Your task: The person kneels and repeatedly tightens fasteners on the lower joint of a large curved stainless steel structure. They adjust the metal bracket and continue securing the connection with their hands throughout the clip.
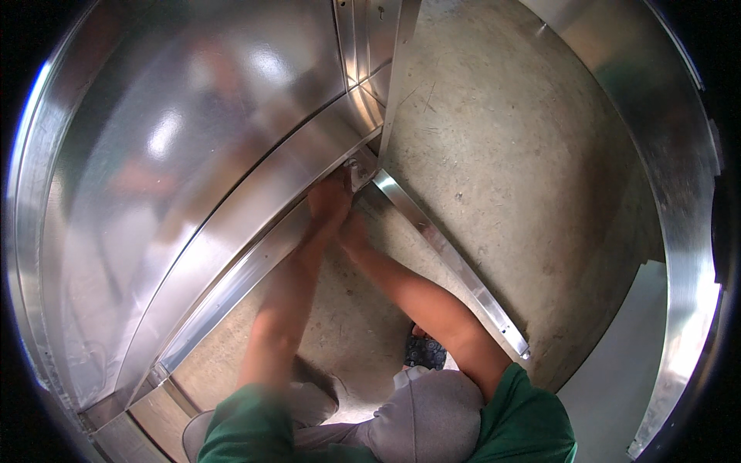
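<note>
Both bare hands worked near the centre of the frame, close together at a metal corner (363,171). Left hand (329,194) reached in along the lower rail (243,287), right up against the corner; right hand (353,230) sat just below it, the two overlapping in view. Fingers mostly hidden and blurred on both: couldn't tell whether open, closed or gripping. Corner lay just above centre, at the foot of a thin upright metal edge (394,92). Narrow metal bar (451,265) ran from there to lower right, over concrete floor (502,154). Shiny metal panel (224,108) filled upper left. Pale flat sheet (624,359) at lower right. Green sleeves (248,424), grey trousers (432,420) at bottom.
</note>
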{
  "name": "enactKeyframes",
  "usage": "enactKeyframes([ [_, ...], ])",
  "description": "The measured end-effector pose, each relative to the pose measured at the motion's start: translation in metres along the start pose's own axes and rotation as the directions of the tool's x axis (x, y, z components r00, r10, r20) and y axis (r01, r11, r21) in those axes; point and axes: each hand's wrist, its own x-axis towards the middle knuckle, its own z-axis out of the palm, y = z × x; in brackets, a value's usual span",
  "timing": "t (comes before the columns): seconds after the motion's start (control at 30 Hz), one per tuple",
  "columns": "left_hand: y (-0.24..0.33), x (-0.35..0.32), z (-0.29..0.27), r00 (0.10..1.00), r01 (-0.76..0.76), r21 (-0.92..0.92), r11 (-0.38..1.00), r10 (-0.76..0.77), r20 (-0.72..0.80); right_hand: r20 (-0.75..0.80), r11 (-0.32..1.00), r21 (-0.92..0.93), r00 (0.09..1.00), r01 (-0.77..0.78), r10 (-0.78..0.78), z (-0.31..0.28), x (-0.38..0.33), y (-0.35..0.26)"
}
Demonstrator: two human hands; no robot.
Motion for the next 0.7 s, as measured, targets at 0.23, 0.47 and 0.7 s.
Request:
enactKeyframes([
  [0.23, 0.020, -0.005, 0.007, 0.983, 0.171, -0.036, 0.985, -0.168, 0.068, 0.015, 0.982, 0.175, 0.998, -0.066, 0.064, -0.011, -0.002, 0.021],
  [0.47, -0.004, -0.001, 0.034, 0.985, 0.147, -0.135, 0.980, -0.157, -0.068, -0.246, 0.988, 0.035, 0.960, 0.148, -0.135, -0.029, -0.014, 0.028],
  [0.7, -0.015, 0.012, 0.018, 0.998, 0.051, 0.020, 0.999, -0.051, 0.041, 0.025, 0.963, 0.248, 0.995, -0.102, 0.099, -0.027, -0.023, -0.005],
])
